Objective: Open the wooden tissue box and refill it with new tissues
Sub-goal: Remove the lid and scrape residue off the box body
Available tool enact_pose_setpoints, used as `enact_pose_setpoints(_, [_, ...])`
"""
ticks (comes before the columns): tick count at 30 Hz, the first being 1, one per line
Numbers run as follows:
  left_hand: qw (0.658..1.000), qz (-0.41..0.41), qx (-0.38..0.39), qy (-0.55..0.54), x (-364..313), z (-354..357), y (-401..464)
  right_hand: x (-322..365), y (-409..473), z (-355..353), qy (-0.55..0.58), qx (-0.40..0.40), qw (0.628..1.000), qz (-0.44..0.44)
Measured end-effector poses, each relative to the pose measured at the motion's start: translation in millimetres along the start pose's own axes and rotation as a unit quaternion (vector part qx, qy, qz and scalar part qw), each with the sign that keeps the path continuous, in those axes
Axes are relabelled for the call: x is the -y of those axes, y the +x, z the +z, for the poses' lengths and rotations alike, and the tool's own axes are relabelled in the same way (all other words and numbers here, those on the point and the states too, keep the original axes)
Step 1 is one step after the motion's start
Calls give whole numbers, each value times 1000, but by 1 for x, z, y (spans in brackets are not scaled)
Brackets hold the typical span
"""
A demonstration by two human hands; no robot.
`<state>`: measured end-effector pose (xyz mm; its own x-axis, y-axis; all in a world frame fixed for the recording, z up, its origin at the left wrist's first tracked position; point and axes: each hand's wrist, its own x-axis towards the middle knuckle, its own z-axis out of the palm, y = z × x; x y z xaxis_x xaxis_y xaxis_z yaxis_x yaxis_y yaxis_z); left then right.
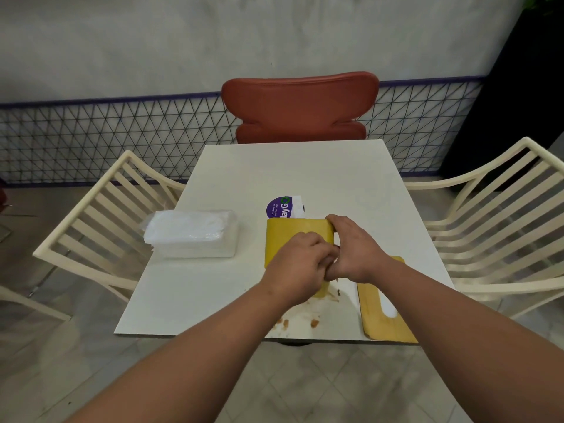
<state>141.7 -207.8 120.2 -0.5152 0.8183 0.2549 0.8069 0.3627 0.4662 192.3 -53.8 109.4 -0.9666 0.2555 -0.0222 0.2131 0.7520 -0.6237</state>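
A yellow wooden tissue box [288, 239] stands a little right of the frame's center on a white square desk [335, 178]. The left hand [297, 270] lies over the box's near right part, fingers curled down against the wood; whether they grip an edge or only press cannot be told, because the hand hides the contact. The right hand [351, 248] has its fingers curled round the box's upper right corner, thumb side toward the left hand, and the two hands touch each other at the middle.

The box's flat wooden lid [387, 319], with a long white slot in it, lies on the desk at the lower right, near the front edge and partly under the right forearm, apart from the box. A pack of new tissues [192, 236] in clear plastic wrap sits on the desk to the left of the box, well apart from it. Just behind the box, toward the top of the frame, a purple and white label [282, 206] pokes up; what it belongs to is not clear. Brown crumbs [314, 323] and smears lie on the desk below the hands.

A red chair [300, 108] stands at the far side of the desk, and cream slatted chairs [100, 215] stand at the left and right sides.
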Motion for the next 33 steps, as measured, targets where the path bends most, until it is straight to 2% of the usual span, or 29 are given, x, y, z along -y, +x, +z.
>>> enact_pose_setpoints(3, [989,-116,-84,30,4,1,8,0,1,2,-9,3,1000,0])
enact_pose_setpoints(6, [969,-187,-160,19,26,-10,4,-2,1,2,-19,7,1000,7])
enact_pose_setpoints(10, [932,-299,-204,-18,58,-28,-14,-1,-2,0,-23,11,1000,-1])
enact_pose_setpoints(12, [928,-289,-234,-36,58,-32,-15,0,-2,1,-29,16,999,-5])
enact_pose_setpoints(14, [942,-223,-245,-57,42,-30,-2,-1,-1,0,-28,15,999,-1])
enact_pose_setpoints(16, [964,-165,-203,-51,23,-19,12,-1,-1,1,-25,13,1000,1])
enact_pose_setpoints(18, [975,-154,-160,-29,16,-10,18,-1,0,1,-25,11,1000,0])
enact_pose_setpoints(23, [951,-213,-211,-73,43,-21,1,-2,0,2,-26,7,1000,-1])
enact_pose_setpoints(29, [920,-333,-187,-92,66,-25,-15,-1,-2,-1,-24,9,1000,-10])
enact_pose_setpoints(33, [893,-387,-200,-116,67,-43,-20,11,-13,5,-17,-49,997,-49])
